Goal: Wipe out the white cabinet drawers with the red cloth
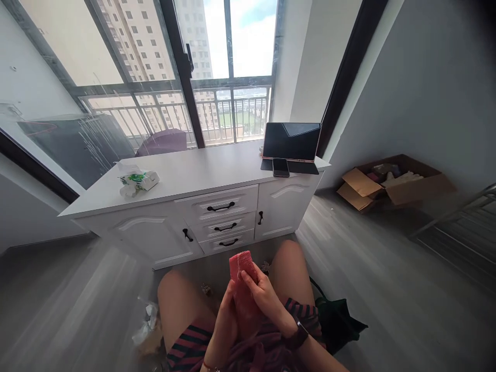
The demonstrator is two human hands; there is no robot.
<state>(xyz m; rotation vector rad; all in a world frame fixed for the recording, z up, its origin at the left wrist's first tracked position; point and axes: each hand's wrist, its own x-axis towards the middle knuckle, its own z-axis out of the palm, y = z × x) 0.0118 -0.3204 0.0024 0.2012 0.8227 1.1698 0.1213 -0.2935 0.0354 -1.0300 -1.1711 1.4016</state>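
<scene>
Above my lap a folded red towel (245, 305), fuzzy along its top edge, is held upright between both hands. My left hand (228, 311) is closed around its left side, with the fingers mostly hidden behind it. On the right side, my right hand (266, 295) grips the towel, its thumb pressed on the front near the top. A dark watch (298, 333) is on my right wrist. The towel's lower end hangs down between my forearms toward my striped shorts (194, 341).
A white cabinet (209, 173) with black handles stands ahead. On it are a tissue pack (145, 180), a tablet (292, 140) and a phone (281, 168). An open cardboard box (414, 190) sits right. A dark green bag (338, 321) and a plastic bag (147, 325) flank me.
</scene>
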